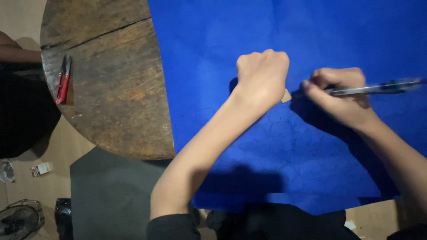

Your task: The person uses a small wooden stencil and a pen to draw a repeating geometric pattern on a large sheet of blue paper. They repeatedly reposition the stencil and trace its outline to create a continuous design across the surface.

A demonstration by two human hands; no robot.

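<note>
Your left hand [262, 78], fisted, pins a small tan template [286, 95] on the blue sheet [311, 35] so your right hand [340, 95], at its 3 o'clock, pinching a pen [378, 88], traces its edge.

Clear pen [378, 88] horiz. over blue sheet [347, 40]

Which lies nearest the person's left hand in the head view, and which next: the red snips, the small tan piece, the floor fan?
1. Small tan piece, just right of the left hand.
2. Red snips, left on the wooden table.
3. Floor fan, bottom-left corner.
</note>
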